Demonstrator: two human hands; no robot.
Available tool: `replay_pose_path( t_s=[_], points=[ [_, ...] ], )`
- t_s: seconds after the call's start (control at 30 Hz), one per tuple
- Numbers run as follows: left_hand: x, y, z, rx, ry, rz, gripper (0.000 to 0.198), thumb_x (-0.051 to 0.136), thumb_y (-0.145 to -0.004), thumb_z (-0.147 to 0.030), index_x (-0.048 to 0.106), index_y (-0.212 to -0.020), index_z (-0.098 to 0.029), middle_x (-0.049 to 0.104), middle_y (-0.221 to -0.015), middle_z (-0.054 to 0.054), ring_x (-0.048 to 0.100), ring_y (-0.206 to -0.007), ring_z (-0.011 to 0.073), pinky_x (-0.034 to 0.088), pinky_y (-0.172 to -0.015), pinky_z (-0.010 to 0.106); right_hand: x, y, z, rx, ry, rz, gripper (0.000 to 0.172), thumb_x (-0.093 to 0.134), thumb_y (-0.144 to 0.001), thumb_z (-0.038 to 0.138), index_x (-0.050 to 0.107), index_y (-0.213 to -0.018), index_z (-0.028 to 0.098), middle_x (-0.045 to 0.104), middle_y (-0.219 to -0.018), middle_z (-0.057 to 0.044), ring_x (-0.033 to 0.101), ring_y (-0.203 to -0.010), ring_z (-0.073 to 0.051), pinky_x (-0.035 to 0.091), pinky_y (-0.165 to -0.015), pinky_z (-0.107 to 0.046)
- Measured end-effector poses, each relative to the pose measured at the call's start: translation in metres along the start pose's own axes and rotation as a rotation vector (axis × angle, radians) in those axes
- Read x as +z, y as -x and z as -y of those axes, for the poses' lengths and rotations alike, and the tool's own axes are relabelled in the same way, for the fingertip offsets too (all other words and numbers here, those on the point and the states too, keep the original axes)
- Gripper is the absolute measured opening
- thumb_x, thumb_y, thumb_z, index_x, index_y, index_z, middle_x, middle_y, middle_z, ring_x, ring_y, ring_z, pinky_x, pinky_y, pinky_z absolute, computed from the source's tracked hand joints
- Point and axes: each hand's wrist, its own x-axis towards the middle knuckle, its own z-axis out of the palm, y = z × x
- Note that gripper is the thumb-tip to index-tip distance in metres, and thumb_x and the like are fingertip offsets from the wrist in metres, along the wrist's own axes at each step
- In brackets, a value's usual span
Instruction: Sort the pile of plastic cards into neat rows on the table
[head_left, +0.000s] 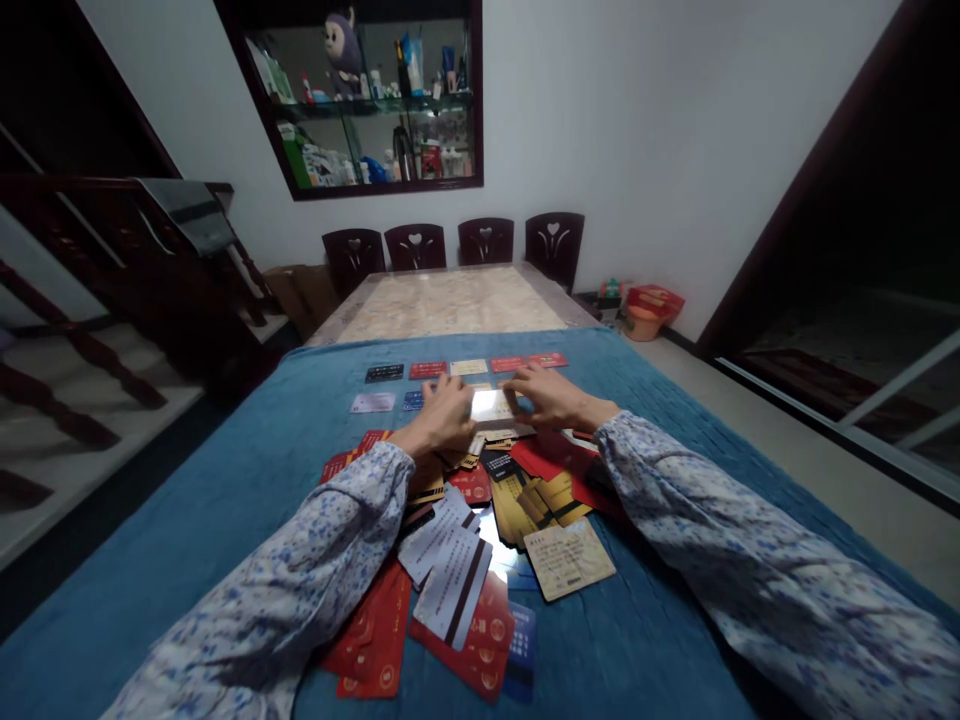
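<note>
Both arms reach forward over a spread of cards. My left hand [444, 412] has its fingers curled at the left end of a shiny pale card [491, 404]. At its right end, my right hand [551, 396] pinches with thumb and fingers. Glare hides the card's print, and I cannot tell whether it is one card or several. Below my hands lies a loose heap with silver striped cards [454, 590], red cards [382, 635], gold cards [525, 505] and a cream card [570, 560]. Beyond my hands, rows include a black card [385, 373] and a lilac card [373, 402].
A blue cloth [247, 480] covers the near part of the table; its marbled top [450, 300] shows farther off. Dark chairs [486, 242] stand at the far end. A shelf niche [375, 105] is in the wall, and an orange bucket [643, 322] sits on the floor at right.
</note>
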Motion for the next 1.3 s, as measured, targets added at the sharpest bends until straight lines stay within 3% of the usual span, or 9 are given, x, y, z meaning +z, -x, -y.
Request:
replay_pose_path(
  t_s=[0.2, 0.37, 0.67, 1.0, 1.3],
  points=[
    [-0.006, -0.017, 0.016, -0.028, -0.018, 0.04, 0.025, 0.07, -0.076, -0.025, 0.068, -0.1, -0.02, 0.061, -0.12, 0.014, 0.048, -0.12, 0.0378, 0.037, -0.099, 0.058, -0.008, -0.018, -0.001, 0.016, 0.01, 0.023, 0.019, 0.072, -0.083, 0.026, 0.073, -0.101, 0.018, 0.066, -0.117, -0.015, 0.055, -0.106, -0.03, 0.043, -0.084, -0.038],
    [-0.014, -0.028, 0.023, -0.031, -0.041, 0.03, 0.02, 0.068, -0.077, -0.022, 0.068, -0.097, -0.019, 0.062, -0.118, 0.015, 0.048, -0.119, 0.0375, 0.037, -0.099, 0.058, -0.015, -0.036, -0.005, 0.021, 0.038, 0.031, 0.021, 0.073, -0.083, 0.028, 0.074, -0.102, 0.019, 0.067, -0.116, -0.015, 0.055, -0.108, -0.031, 0.043, -0.079, -0.035],
    [-0.024, -0.053, 0.034, -0.081, -0.171, 0.115, 0.02, 0.061, -0.084, -0.023, 0.067, -0.102, -0.018, 0.061, -0.125, 0.016, 0.047, -0.123, 0.0354, 0.037, -0.099, 0.055, -0.025, -0.067, -0.01, 0.106, 0.073, 0.127, 0.023, 0.071, -0.086, 0.03, 0.074, -0.107, 0.02, 0.066, -0.123, -0.013, 0.053, -0.119, -0.03, 0.043, -0.083, -0.032],
    [-0.007, -0.083, 0.055, -0.128, -0.176, 0.122, 0.026, 0.06, -0.081, -0.021, 0.07, -0.105, -0.017, 0.06, -0.129, 0.017, 0.043, -0.129, 0.0369, 0.038, -0.101, 0.057, -0.013, -0.099, -0.03, 0.135, 0.091, 0.161, 0.023, 0.072, -0.085, 0.032, 0.076, -0.106, 0.023, 0.067, -0.125, -0.011, 0.056, -0.119, -0.03, 0.043, -0.081, -0.03],
    [0.005, -0.096, 0.066, -0.151, -0.149, 0.156, 0.023, 0.058, -0.079, -0.019, 0.071, -0.098, -0.018, 0.061, -0.126, 0.016, 0.044, -0.127, 0.0373, 0.037, -0.101, 0.058, 0.004, -0.12, -0.039, 0.168, 0.107, 0.193, 0.026, 0.07, -0.085, 0.03, 0.077, -0.109, 0.025, 0.068, -0.129, -0.01, 0.055, -0.123, -0.033, 0.046, -0.086, -0.033]
  ],
)
